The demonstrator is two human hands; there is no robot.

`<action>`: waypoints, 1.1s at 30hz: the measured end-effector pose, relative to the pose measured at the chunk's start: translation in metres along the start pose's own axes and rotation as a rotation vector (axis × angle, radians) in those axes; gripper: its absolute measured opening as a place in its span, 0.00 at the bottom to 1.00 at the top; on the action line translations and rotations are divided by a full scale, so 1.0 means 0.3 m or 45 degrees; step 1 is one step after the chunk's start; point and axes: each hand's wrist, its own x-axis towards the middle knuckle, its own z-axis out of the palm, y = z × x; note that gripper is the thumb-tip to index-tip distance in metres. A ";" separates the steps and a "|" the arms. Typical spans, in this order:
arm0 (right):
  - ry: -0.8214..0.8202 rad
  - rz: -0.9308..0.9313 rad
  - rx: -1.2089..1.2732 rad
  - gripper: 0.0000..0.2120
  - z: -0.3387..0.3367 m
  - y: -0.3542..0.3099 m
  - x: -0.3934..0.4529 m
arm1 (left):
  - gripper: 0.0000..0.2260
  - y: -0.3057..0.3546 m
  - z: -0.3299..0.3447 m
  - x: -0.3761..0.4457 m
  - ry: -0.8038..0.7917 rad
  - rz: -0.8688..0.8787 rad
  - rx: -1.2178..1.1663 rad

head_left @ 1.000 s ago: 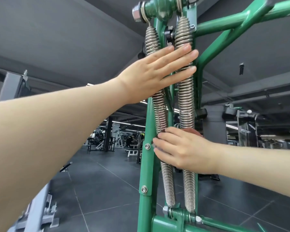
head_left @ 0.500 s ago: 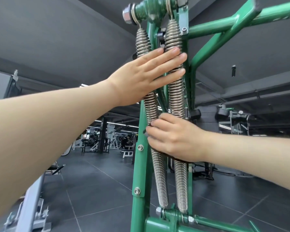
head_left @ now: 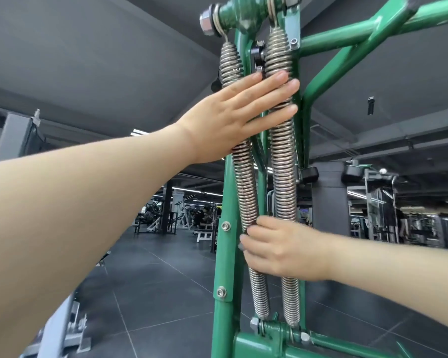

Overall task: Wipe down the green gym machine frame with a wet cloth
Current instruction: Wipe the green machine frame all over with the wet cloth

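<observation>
My left hand (head_left: 233,112) lies flat with fingers straight, pressed across the upper part of the two long coiled steel springs (head_left: 282,177), steadying them, I judge, so they do not sway while I work lower down. My right hand (head_left: 277,249) is curled around the same springs farther down; a dark edge peeks out beside my fingertips (head_left: 246,232), which I take to be the wet cloth, though I cannot tell for sure since the hand covers it. The springs hang just in front of the green painted steel machine frame (head_left: 226,254), whose upright runs from the bolted bracket by my right hand up to the green crossbar with its silver nut (head_left: 206,20). Compared with a second ago, my right hand has slid down the springs, from near their middle toward the lower third, while my left palm has kept its place near the top. Beyond the frame, grey floor tiles (head_left: 153,293) stretch toward distant exercise machines (head_left: 166,220) under strip lighting.
</observation>
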 end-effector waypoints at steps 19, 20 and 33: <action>0.279 0.060 0.110 0.13 -0.156 0.300 0.059 | 0.30 0.037 -0.007 -0.010 0.020 -0.003 0.038; 0.337 0.166 0.139 0.12 -0.150 0.272 0.058 | 0.30 0.045 -0.001 -0.015 0.028 0.000 0.038; 0.378 0.109 0.058 0.10 -0.176 0.319 0.072 | 0.30 0.099 0.025 -0.047 0.066 -0.050 0.053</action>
